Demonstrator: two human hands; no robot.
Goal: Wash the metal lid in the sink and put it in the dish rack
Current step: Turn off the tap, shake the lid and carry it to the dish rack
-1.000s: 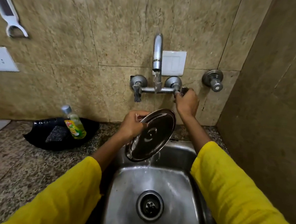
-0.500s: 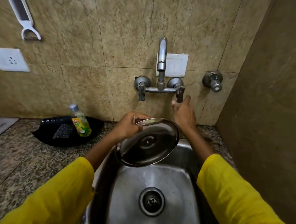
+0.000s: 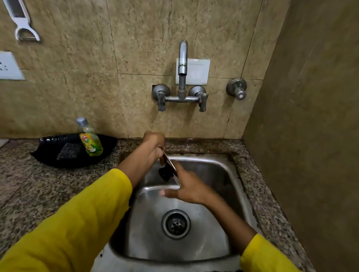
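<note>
The metal lid is turned edge-on to me over the back of the steel sink, so only its thin rim and a dark sliver of one face show, blurred. My left hand grips its upper edge. My right hand lies flat with fingers apart against the lid's right side, low in the basin. No water runs from the wall tap above. No dish rack is in view.
The drain sits mid-basin. Left of the sink on the granite counter, a black tray holds a scrub pad and a dish soap bottle. A tiled side wall stands close on the right. A peeler hangs upper left.
My right hand left the tap handle and dropped to the lid. The water stopped. My left hand lowered the lid into the sink and turned it from face-on to edge-on.
</note>
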